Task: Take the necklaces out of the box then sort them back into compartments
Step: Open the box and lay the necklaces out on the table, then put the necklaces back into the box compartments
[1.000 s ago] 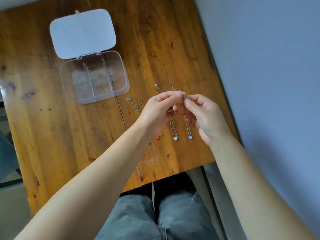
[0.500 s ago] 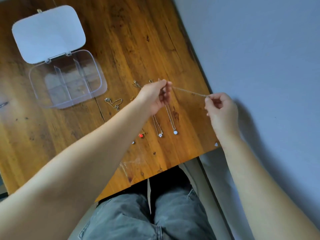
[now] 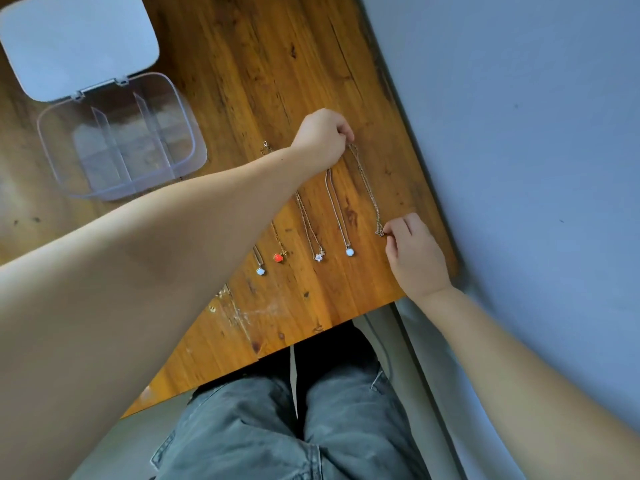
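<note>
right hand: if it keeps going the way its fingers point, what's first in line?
The right hand points up-left along the table. It already pinches the gold necklace; next in line is probably the chain of the round white pendant necklace, though height is unclear.

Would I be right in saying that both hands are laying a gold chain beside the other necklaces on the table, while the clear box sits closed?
Not quite: the head view shows the clear box open, its lid flipped back. The left hand and right hand do hold the gold chain.

Single head-worn view, steeply downward.
Looks from above, close over the bench near edge, past both forearms to the lap below; wide-angle, slightly tilted.
</note>
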A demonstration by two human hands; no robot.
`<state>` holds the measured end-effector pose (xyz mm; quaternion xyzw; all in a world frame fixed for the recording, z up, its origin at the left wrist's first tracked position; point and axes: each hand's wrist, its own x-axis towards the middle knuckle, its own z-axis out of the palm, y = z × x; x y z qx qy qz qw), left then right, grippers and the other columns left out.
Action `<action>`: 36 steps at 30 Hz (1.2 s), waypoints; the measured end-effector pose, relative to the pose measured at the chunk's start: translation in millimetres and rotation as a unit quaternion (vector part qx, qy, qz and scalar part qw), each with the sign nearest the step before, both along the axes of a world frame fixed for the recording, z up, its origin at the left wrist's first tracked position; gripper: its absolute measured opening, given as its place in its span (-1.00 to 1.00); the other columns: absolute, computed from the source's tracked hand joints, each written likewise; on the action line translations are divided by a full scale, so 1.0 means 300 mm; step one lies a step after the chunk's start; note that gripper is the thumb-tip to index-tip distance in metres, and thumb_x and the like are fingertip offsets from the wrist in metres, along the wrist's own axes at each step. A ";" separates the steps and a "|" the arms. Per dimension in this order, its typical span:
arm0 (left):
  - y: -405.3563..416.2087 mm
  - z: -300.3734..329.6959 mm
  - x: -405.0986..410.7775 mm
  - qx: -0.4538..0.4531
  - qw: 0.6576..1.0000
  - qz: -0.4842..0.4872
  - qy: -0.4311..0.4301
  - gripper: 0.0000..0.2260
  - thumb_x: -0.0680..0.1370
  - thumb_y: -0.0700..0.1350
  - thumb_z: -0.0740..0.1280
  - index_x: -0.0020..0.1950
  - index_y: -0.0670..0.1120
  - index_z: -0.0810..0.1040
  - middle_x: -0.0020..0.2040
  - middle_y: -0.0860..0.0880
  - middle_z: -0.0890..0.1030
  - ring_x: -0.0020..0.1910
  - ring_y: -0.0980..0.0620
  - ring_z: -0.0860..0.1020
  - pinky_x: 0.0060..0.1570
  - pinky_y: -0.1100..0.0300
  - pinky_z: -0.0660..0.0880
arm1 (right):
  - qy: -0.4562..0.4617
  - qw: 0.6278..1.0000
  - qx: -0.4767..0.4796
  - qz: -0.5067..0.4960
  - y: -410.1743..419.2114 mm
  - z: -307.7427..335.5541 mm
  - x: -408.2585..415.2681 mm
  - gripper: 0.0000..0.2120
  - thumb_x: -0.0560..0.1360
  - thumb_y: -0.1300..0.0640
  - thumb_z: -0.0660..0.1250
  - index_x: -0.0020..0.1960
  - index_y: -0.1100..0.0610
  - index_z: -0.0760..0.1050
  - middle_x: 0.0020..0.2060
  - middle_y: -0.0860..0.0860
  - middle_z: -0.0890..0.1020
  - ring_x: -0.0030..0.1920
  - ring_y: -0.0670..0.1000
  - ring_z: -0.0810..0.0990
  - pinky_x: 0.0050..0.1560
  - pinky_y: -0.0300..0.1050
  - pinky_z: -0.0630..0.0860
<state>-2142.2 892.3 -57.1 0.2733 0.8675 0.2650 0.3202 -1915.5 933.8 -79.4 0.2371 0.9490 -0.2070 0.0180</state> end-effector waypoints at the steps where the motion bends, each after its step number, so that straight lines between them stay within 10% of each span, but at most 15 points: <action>1: -0.008 -0.003 0.001 0.005 1.000 -0.008 0.007 -0.72 0.56 -0.31 0.14 0.07 -0.11 0.61 0.16 -0.09 0.58 0.16 -0.03 0.50 0.04 0.27 0.38 | -0.004 1.000 -0.007 -0.003 -0.007 0.000 0.004 -0.88 0.46 0.38 0.32 -0.01 0.29 0.54 -0.10 0.21 0.58 -0.18 0.15 0.59 -0.21 -0.18 0.44; 8: -0.186 0.021 -0.012 0.095 0.992 0.043 0.064 -0.77 0.57 -0.22 0.17 0.16 -0.06 0.52 0.08 -0.05 0.51 0.00 0.03 0.47 -0.07 0.26 0.39 | 0.013 0.993 -0.080 -0.082 -0.025 0.062 -0.061 -0.81 0.55 0.29 0.22 0.15 0.21 0.49 0.10 0.14 0.55 0.01 0.07 0.58 -0.06 -0.24 0.46; 17: -0.753 -0.021 0.212 -0.021 0.993 0.081 0.080 -0.90 0.52 -0.11 0.31 -0.07 -0.10 0.41 -0.18 -0.03 0.51 -0.21 -0.04 0.46 -0.24 0.08 0.46 | -0.041 0.979 -0.154 0.130 -0.251 0.105 -0.461 -0.80 0.58 0.23 0.15 0.10 0.16 0.53 0.06 0.06 0.56 -0.06 0.03 0.54 -0.12 -0.22 0.42; 22: -0.719 -0.074 0.344 -0.082 0.986 0.028 0.145 -0.72 0.51 0.09 0.30 0.08 -0.08 0.44 0.01 -0.05 0.52 0.01 -0.06 0.46 -0.01 0.06 0.41 | -0.082 0.977 -0.124 0.150 -0.338 0.089 -0.570 -0.78 0.57 0.21 0.16 0.14 0.14 0.52 0.10 0.09 0.56 0.06 0.11 0.55 0.18 0.13 0.45; 36: -0.763 -0.091 0.313 -0.034 0.984 -0.013 0.176 -0.89 0.57 -0.15 0.26 0.03 -0.18 0.50 -0.02 -0.13 0.57 -0.02 -0.11 0.51 0.00 0.04 0.43 | -0.180 0.952 0.009 0.249 -0.411 0.055 -0.688 -0.81 0.60 0.12 0.14 0.04 0.19 0.47 -0.02 0.10 0.53 0.00 0.16 0.53 -0.04 0.00 0.36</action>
